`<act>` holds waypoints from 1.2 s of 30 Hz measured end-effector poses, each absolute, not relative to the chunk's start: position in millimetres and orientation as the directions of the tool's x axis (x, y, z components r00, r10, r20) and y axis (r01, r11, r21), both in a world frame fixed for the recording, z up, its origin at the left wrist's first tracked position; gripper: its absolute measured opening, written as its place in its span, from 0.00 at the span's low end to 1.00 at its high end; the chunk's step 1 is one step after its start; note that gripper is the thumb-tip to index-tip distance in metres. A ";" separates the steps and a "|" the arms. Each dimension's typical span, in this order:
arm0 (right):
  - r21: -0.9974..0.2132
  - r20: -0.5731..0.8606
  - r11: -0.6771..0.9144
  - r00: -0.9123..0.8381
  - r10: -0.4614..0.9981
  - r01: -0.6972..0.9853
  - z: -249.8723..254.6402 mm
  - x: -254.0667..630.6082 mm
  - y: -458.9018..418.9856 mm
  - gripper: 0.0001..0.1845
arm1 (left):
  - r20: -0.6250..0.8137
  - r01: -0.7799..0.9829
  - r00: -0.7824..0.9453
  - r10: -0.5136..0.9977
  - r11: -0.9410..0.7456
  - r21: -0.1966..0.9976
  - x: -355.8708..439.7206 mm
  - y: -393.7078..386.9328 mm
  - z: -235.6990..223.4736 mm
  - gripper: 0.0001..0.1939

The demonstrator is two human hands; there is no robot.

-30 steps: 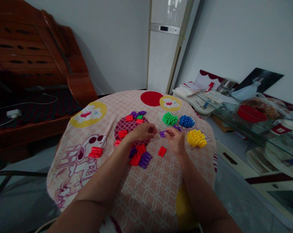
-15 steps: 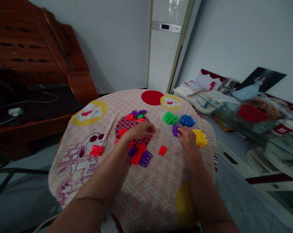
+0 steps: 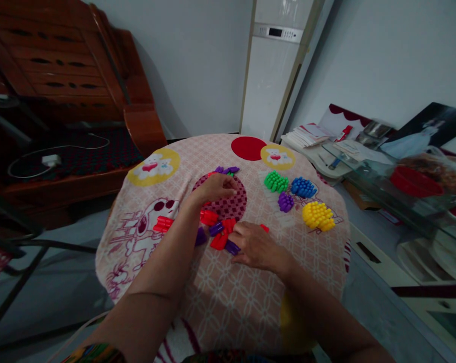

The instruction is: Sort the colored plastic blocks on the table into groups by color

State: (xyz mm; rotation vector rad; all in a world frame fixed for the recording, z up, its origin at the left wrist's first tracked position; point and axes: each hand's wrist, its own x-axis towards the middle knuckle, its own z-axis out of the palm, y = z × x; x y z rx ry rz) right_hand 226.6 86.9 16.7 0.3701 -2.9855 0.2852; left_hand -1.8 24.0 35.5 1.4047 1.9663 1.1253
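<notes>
My left hand (image 3: 218,187) hovers over the dark red checked circle (image 3: 231,204) on the cloth, its fingers curled inward. Whether anything is between those fingertips I cannot make out. Lower down, my right hand (image 3: 255,246) has its fingers around bullet-shaped purple plastic pegs (image 3: 233,247), partly covering them. Beside them lie red pegs (image 3: 218,241) and another purple peg (image 3: 216,229). More red pegs (image 3: 163,224) rest left of my left forearm, and purple pegs (image 3: 228,170) lie beyond my left hand. Sorted bunches stand at the right: green (image 3: 276,181), blue (image 3: 303,187), purple (image 3: 285,201) and yellow (image 3: 318,216).
A patterned cloth (image 3: 228,292) covers the round table. On the right, a glass-topped cabinet (image 3: 371,181) holds papers (image 3: 307,135), a red bowl (image 3: 414,180) and plates. A wooden bench (image 3: 144,128) stands at the left, and a tall white air conditioner (image 3: 265,85) behind.
My right hand has left the small purple bunch and moved left and nearer to the purple pegs by the red ones. My left hand has shifted slightly farther off. The view has turned left.
</notes>
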 end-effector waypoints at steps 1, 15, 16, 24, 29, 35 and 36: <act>-0.150 0.143 0.958 -0.964 -0.224 -0.245 15.8 227.5 85.6 0.18 | 0.068 0.526 -0.370 0.927 0.148 0.838 -2.7 22.7 36.2 0.09; -0.607 0.431 0.788 -0.789 0.438 0.105 -3.8 224.1 160.9 0.11 | 0.074 0.654 -0.169 0.983 0.055 0.755 34.4 45.7 35.5 0.12; -0.635 0.411 0.763 -0.781 0.470 0.126 -5.6 225.0 165.0 0.10 | 0.059 0.670 -0.154 0.986 0.060 0.740 38.4 47.7 34.1 0.13; -0.716 0.521 0.660 -0.455 0.722 0.226 -2.1 242.9 208.4 0.19 | -0.250 0.773 0.046 0.967 0.124 0.622 71.5 54.3 27.3 0.08; -0.785 0.479 0.579 -0.378 0.792 0.220 -3.9 248.1 225.5 0.18 | -0.272 0.797 0.062 0.960 0.116 0.592 81.9 55.5 28.2 0.07; -0.654 0.467 0.621 -0.416 0.781 0.432 11.0 223.8 222.2 0.14 | -0.100 0.753 -0.030 0.995 0.088 0.652 65.9 56.2 27.1 0.04; -0.605 0.455 0.618 -0.418 0.786 0.503 14.0 218.7 222.3 0.13 | -0.081 0.751 -0.031 0.996 0.077 0.656 63.2 56.1 27.8 0.05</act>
